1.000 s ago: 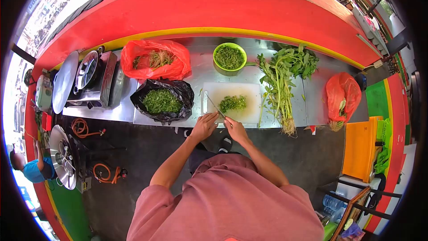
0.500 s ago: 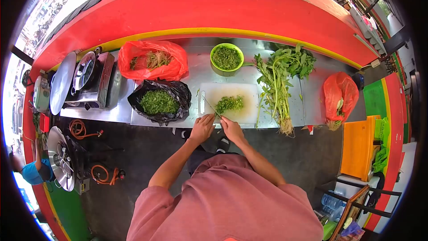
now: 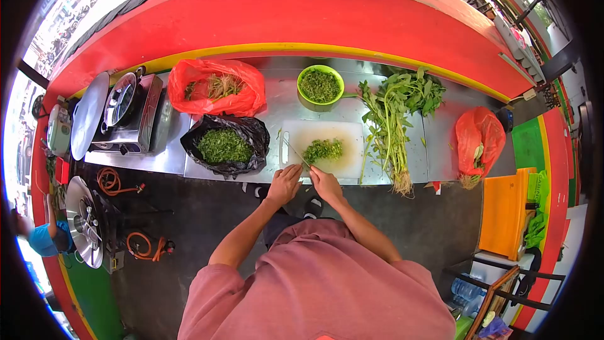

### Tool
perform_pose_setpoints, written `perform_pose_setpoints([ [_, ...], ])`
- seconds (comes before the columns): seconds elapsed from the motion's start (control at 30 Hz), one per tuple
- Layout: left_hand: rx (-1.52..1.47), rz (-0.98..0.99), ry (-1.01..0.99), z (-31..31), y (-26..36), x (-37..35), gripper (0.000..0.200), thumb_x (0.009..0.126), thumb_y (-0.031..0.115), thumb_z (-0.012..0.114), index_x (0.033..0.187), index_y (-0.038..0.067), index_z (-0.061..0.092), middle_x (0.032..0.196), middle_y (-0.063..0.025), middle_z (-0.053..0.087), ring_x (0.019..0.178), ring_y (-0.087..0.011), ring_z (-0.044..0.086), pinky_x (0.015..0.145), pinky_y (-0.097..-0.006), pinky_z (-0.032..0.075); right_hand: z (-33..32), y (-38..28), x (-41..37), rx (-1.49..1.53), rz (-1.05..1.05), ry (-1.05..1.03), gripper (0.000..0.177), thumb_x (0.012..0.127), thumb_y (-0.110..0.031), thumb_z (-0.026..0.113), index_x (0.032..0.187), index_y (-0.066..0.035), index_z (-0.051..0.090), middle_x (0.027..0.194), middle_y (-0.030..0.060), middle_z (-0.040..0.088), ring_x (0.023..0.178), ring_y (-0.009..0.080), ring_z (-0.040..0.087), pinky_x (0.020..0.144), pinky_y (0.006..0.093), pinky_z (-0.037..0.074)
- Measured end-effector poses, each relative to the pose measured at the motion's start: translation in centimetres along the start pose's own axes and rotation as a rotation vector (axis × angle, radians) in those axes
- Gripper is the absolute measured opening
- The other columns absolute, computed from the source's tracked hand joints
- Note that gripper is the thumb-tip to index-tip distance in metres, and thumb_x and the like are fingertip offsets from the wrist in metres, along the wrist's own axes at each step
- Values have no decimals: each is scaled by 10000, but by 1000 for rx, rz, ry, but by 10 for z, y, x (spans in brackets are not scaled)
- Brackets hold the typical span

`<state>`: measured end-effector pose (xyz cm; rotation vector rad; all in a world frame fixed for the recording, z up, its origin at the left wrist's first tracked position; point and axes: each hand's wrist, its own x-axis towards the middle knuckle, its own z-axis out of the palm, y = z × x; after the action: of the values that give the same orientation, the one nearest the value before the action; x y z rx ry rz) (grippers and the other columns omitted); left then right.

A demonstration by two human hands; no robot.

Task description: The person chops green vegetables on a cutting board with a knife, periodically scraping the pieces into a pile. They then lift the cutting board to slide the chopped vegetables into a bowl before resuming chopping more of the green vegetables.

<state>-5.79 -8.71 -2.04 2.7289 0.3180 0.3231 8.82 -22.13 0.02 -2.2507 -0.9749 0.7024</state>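
Observation:
A pile of chopped green leaves lies in the middle of a white cutting board. My right hand is closed around the handle of a knife, at the board's front edge. The thin blade slants away to the left, along the left side of the pile. Beside it, my left hand rests at the front edge with fingers stretched out, fingertips close to the blade. Left of the board, a black plastic bag stands open, full of chopped greens.
Behind the board stands a green bowl of chopped greens. Leafy stalks with roots lie to the right, then a red bag. Another red bag and a gas stove are leftward. A person is at far left.
The view has shifted slightly. Both hands and the knife stay almost in place at the board's front edge, and the chopped pile looks nearly the same.

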Motion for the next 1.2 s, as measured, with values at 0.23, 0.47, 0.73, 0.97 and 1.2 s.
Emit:
perform_pose_setpoints([
  [0.23,-35,-15,-13,-2,0,0,592,861,208,705,1399,32,530,1461,-101,513,1353,-263,481,1031,-443,404,-3,-1,4,209,49,14,402,1018,-344,557,1271,-49,661,940,273,697,877,428,694,754,457,543],
  [0.47,-37,-13,12,6,-2,-5,596,894,230,673,1430,31,504,1506,-105,479,1387,-265,450,1061,-452,383,8,7,-7,94,-49,48,366,1020,-360,534,1267,-126,667,930,271,697,875,453,677,762,499,543],
  [0.73,-53,-47,8,4,4,-7,633,905,261,670,1465,41,474,1518,-99,469,1390,-266,446,1071,-459,372,5,6,7,116,-48,85,407,1024,-370,533,1293,-88,652,1029,266,697,963,445,675,822,484,545],
  [0.97,54,-130,-45,16,13,-21,669,998,410,551,1562,113,347,1644,-48,294,1512,-328,229,1147,-571,253,7,7,-7,46,-42,8,404,1023,-380,532,1288,-100,653,981,255,703,934,456,673,799,505,543],
  [1.2,76,-248,-114,18,23,-20,684,1022,474,479,1591,145,288,1673,-24,222,1542,-311,154,1165,-638,183,7,6,-3,110,-24,90,382,1026,-349,533,1283,-96,657,956,270,696,924,464,670,787,504,544],
])
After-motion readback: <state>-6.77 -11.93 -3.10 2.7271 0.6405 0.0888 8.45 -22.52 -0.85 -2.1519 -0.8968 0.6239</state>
